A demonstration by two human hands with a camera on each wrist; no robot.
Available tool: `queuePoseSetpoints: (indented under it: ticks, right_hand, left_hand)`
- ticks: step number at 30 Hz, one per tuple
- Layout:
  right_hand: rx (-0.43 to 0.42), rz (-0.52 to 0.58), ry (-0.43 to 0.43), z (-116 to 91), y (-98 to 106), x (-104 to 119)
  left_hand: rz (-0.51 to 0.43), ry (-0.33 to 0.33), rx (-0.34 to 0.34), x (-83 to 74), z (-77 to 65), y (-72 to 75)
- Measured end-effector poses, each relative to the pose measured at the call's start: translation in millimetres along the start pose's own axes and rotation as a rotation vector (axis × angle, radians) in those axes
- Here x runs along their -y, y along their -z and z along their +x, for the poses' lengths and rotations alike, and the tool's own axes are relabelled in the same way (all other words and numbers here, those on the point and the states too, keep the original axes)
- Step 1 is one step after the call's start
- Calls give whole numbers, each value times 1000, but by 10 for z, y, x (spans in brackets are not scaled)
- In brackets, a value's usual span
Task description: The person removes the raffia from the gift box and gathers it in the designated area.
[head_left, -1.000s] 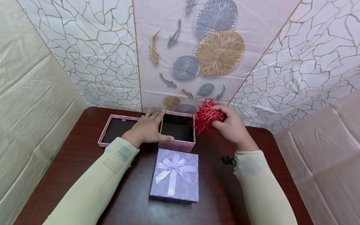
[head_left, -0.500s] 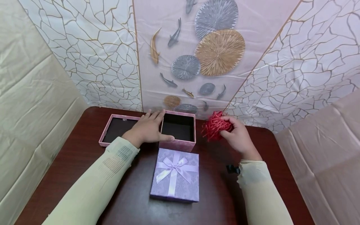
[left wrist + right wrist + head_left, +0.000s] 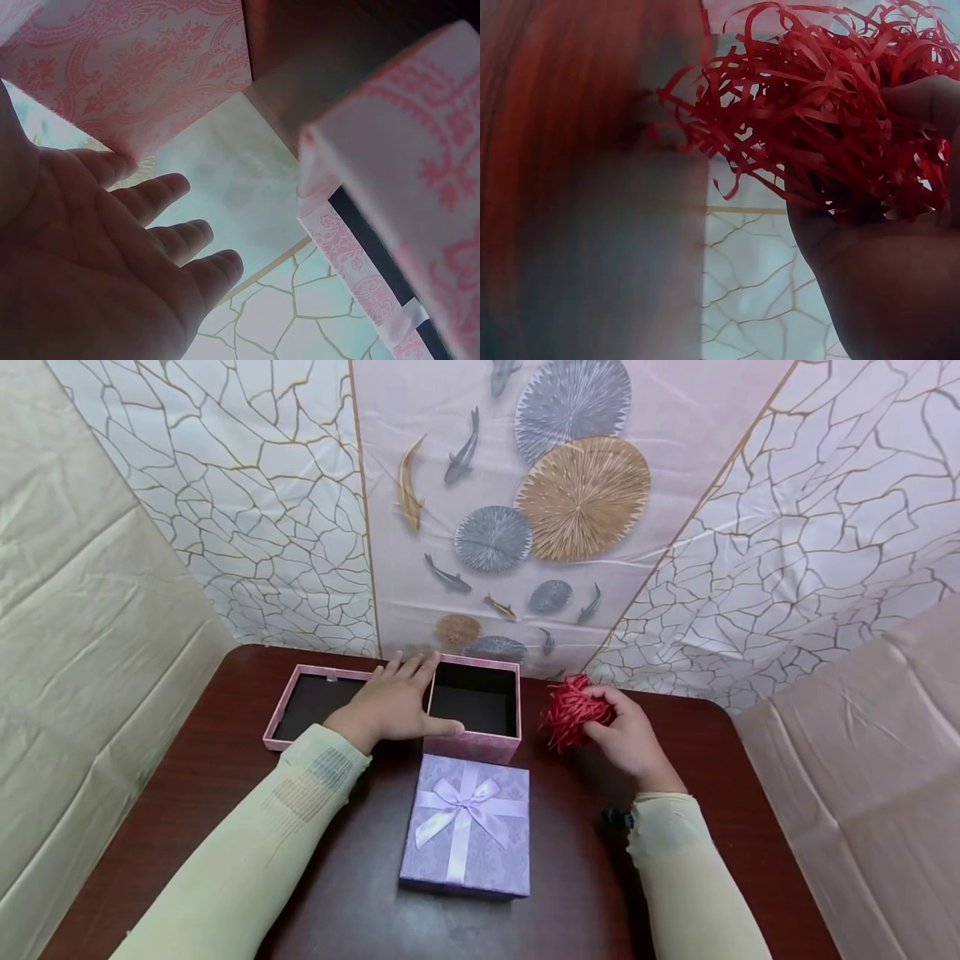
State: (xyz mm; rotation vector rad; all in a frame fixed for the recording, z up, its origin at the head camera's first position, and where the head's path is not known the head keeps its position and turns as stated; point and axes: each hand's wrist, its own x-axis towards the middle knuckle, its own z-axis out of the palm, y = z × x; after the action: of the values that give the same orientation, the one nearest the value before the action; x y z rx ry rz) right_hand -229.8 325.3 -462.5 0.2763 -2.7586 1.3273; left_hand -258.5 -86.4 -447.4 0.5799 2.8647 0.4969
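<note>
My right hand (image 3: 630, 735) grips a bundle of red shredded paper (image 3: 572, 712), to the right of the pink gift box; its loose strands stick out past the fingers in the right wrist view (image 3: 802, 120). The pink gift box (image 3: 472, 747) stands uncovered, with a black inside and nothing in it. My left hand (image 3: 393, 703) rests along the box's left side, fingers straight and thumb over the front rim. In the left wrist view the palm faces the patterned box wall (image 3: 142, 67). The box's lid (image 3: 279, 714) lies upturned to the left, partly hidden behind the left hand.
A closed lilac gift box (image 3: 465, 831) with a ribbon bow sits just in front of the pink box. All stand on a dark wooden table (image 3: 570, 877). A patterned curtain (image 3: 480, 493) hangs right behind the table's far edge.
My right hand has moved the red shredded paper from beside the pink box's right rim out to the right and lower, toward the table. The left hand and boxes have stayed in place.
</note>
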Motion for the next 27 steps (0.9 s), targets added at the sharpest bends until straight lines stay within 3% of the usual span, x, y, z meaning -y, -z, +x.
queuePoseSetpoints:
  ticks: [27]
  right_hand:
    - [11, 9, -82, -65, 88, -459]
  left_hand:
    - [-25, 0, 15, 16, 18, -19]
